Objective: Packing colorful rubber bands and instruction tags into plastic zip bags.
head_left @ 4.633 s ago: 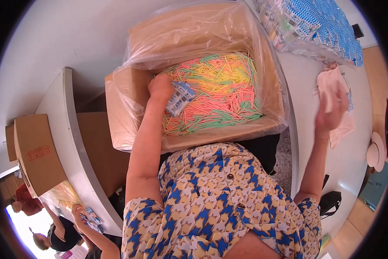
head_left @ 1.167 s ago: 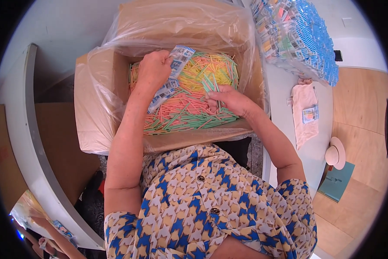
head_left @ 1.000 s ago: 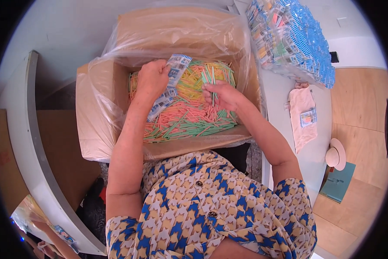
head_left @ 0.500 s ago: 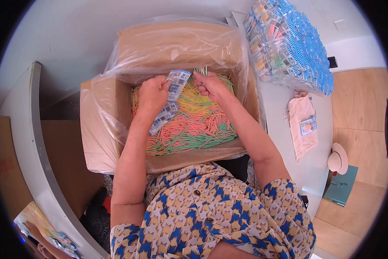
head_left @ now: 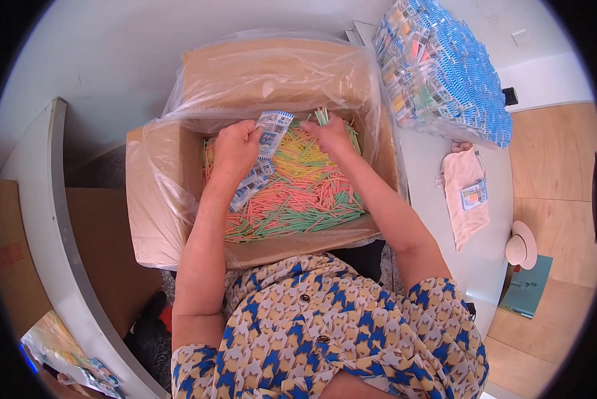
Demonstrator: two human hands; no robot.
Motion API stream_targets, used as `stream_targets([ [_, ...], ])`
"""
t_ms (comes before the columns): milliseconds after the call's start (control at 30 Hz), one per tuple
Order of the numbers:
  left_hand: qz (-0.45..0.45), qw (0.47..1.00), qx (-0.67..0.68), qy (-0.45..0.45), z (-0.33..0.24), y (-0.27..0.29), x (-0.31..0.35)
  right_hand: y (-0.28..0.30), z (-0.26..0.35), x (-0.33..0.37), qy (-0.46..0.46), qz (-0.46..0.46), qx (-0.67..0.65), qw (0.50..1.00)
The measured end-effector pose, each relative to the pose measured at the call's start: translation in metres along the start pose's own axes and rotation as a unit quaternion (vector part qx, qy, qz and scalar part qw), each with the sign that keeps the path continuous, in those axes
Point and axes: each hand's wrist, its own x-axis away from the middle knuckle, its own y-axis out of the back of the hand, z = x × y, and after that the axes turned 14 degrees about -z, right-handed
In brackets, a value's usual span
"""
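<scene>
Over a cardboard box (head_left: 153, 193) lined with clear plastic, my left hand (head_left: 237, 147) pinches a small clear packet with blue printing (head_left: 272, 133) by its side. More such packets (head_left: 253, 181) lie below it, beside my left wrist, on the sticks. To the right, my right hand (head_left: 330, 136) is closed around a small bundle of pale green sticks (head_left: 322, 116), whose ends poke up past the fingers. Thin pink, yellow and green sticks (head_left: 288, 203) fill the box beneath both hands.
A tall stack of filled blue-edged packets (head_left: 438, 73) stands on the white table (head_left: 428, 193) at the right. Nearer on that table lie a pink cloth (head_left: 459, 223) and one packet (head_left: 474, 195). A curved white panel edge (head_left: 62, 219) runs along the left.
My right hand has moved slightly right and turned, still holding the green sticks. My left hand and its packet have stayed almost in place.
</scene>
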Motion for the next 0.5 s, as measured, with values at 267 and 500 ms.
stream_targets([
  [267,0.003,1.000,-0.017,-0.011,0.004,0.000,-0.001,-0.007,-0.019,-0.001,0.090,-0.031,-0.017,0.995],
  [500,-0.001,1.000,-0.005,-0.018,0.000,-0.002,-0.001,0.015,0.035,0.017,-0.204,0.215,-0.091,0.951],
])
